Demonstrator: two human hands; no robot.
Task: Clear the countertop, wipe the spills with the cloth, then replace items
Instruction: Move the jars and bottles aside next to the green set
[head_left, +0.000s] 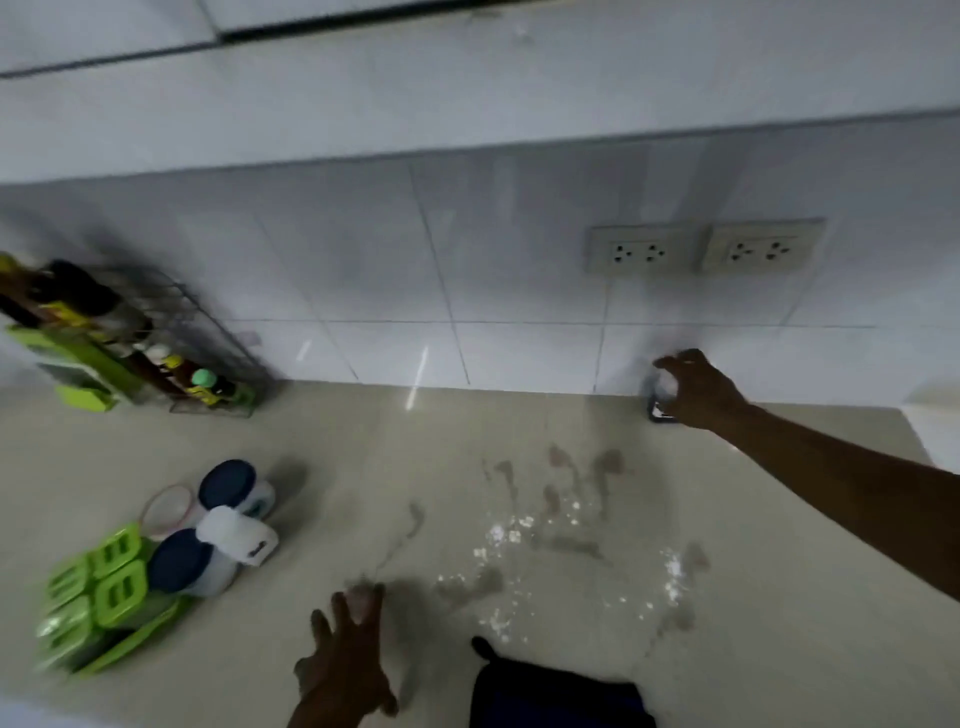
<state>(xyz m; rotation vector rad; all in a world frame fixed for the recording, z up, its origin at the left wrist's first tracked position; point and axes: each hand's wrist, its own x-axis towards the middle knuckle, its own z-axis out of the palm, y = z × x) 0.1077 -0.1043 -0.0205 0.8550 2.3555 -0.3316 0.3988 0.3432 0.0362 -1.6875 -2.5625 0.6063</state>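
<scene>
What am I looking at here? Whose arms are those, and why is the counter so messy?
A person wears a camera on their head, so you see what they see, looking down. Their left hand rests open on the pale beige countertop. Their right hand reaches a small blurry jar by the white tiled wall; whether it grips is unclear. Reddish-brown smears and white crumbs are spills. A dark blue cloth waits below. Blue-lidded white jars and green containers stand left.
</scene>
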